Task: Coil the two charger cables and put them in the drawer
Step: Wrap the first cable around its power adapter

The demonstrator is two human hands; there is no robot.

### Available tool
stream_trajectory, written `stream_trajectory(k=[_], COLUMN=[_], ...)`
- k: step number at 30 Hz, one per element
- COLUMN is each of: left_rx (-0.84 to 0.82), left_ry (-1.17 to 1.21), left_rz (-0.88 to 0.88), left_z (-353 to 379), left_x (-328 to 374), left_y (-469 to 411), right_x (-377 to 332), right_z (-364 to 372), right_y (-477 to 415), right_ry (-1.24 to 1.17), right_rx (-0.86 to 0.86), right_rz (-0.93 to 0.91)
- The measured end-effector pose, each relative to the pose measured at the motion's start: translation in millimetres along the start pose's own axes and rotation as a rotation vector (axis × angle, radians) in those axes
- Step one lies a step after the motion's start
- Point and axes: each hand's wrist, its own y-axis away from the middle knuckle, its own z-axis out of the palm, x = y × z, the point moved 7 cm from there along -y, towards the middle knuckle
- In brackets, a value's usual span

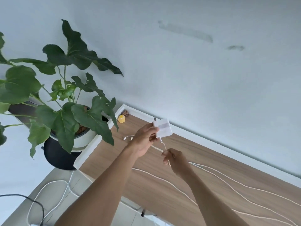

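Observation:
My left hand (145,139) holds a white square charger adapter (163,128) up above the wooden desk top (162,190), its plug prongs pointing up. My right hand (175,158) pinches the white cable (163,146) a short way below the adapter. Long runs of white cable (228,181) trail loosely across the desk to the right. Another white cable (53,190) loops on the floor at the lower left. No drawer is in view.
A large leafy plant in a white pot (81,141) stands on a black stool left of the desk. A small yellow object (121,119) sits in the desk's far corner. A black cable (32,201) lies on the floor. The wall runs along the desk's back.

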Motion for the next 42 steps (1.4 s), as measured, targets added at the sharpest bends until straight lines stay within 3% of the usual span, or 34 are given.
stream_trajectory(k=[4, 8, 17, 24, 32, 37, 42], left_rx=[-0.195, -0.333, -0.482, -0.414, -0.21, -0.075, -0.049], left_ry=[-0.085, -0.283, -0.73, -0.768, -0.644, -0.507, -0.275], left_rz=[0.012, 0.003, 0.047, 0.136, 0.266, 0.251, 0.159], left_z=[63, 109, 173, 167, 142, 125, 112], left_x=[24, 33, 42, 43, 69, 81, 84], left_y=[11, 24, 44, 40, 36, 32, 30], right_x=[-14, -42, -82, -113, -134, -140, -137], right_z=[-63, -128, -230, -223, -179, -154, -128], right_y=[4, 12, 47, 55, 61, 77, 84], right_ry=[0.0, 0.195, 0.342, 0.38, 0.339, 0.27, 0.24], right_rx=[0.055, 0.036, -0.049, 0.076, 0.326, 0.513, 0.652], right_rz=[-0.053, -0.108, -0.023, -0.091, -0.263, -0.376, -0.472])
